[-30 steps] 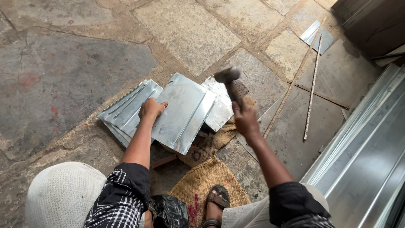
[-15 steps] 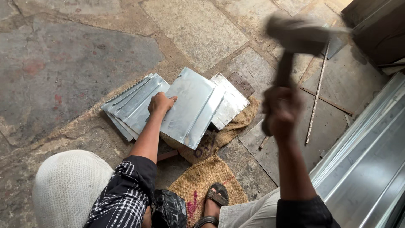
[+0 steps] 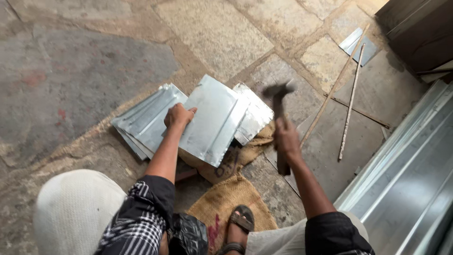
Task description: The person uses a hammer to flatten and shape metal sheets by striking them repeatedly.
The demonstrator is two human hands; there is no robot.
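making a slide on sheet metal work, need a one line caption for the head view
Left hand presses a galvanised sheet on burlap sacking while the right hand swings a hammer above it.

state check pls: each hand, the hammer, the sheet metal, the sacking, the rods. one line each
left hand: pressed flat on the top sheet.
right hand: closed round the hammer handle.
hammer: raised, head motion-blurred above the sheets.
top sheet: lying on the pile, long edges folded.
sheet pile: stacked, fanned out on the stone floor.
burlap sacking: spread under the sheets, creased.
thin rods: lying loose on the floor.
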